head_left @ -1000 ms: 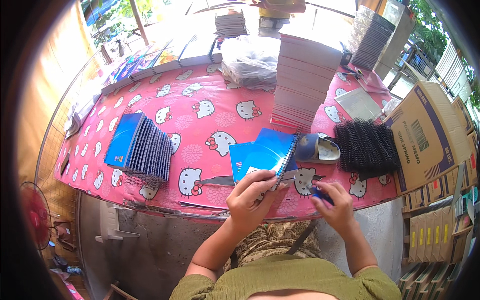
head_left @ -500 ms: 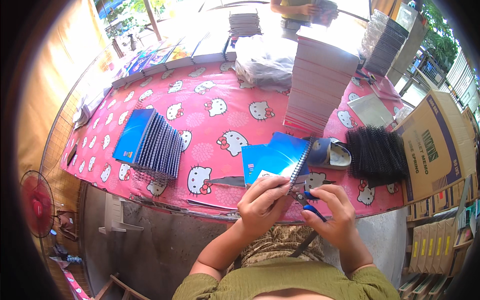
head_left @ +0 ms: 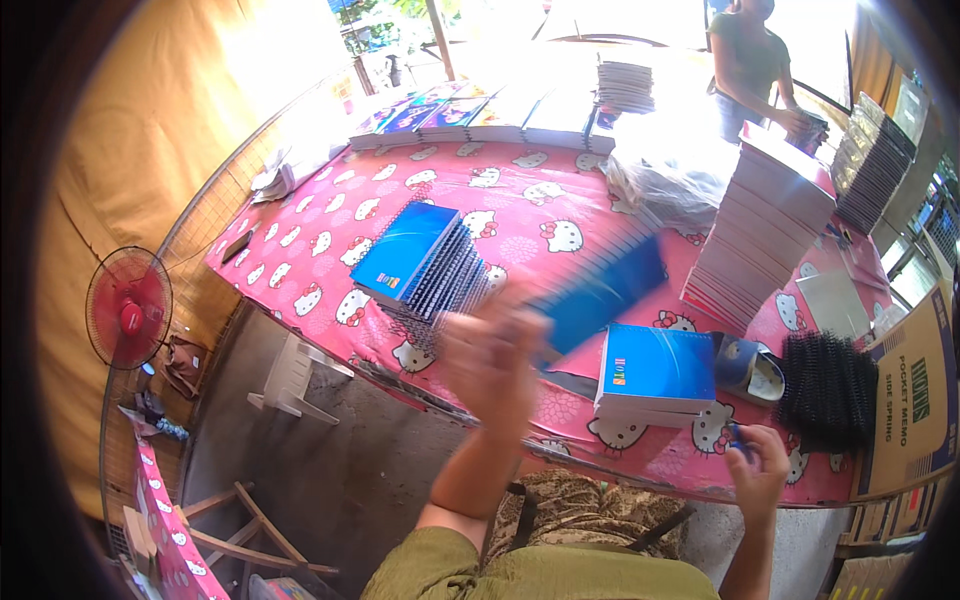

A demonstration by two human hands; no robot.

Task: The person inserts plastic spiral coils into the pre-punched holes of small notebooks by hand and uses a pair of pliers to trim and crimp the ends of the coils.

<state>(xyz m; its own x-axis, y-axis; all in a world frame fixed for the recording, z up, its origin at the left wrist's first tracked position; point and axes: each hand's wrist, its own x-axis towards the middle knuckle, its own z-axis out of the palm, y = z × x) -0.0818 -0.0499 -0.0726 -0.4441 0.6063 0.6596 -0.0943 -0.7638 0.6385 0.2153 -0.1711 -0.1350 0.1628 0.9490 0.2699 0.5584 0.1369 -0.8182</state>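
Observation:
My left hand (head_left: 495,360), smeared by motion, grips a blue spiral notebook (head_left: 605,295) by one end and holds it tilted above the table. To its left stands a stack of blue spiral notebooks (head_left: 405,255) with their coils toward the right. My right hand (head_left: 760,465) is closed on blue-handled pliers (head_left: 738,440) at the table's near edge; most of the tool is hidden by the fingers. Just beyond that hand lies a short stack of blue-covered booklets (head_left: 658,362), with no coil visible on it.
A blue-grey slipper (head_left: 748,370) and a heap of black coils (head_left: 828,390) lie by a cardboard box (head_left: 910,390). A tall paper stack (head_left: 760,235) leans behind. Clear plastic (head_left: 660,175) and booklet rows (head_left: 500,112) line the back. A person (head_left: 750,65) stands beyond. A fan (head_left: 130,315) is at left.
My left hand has lifted the spiral notebook away from the pliers and swung it left, toward the bound stack. My right hand has moved right with the pliers. The view has turned left.

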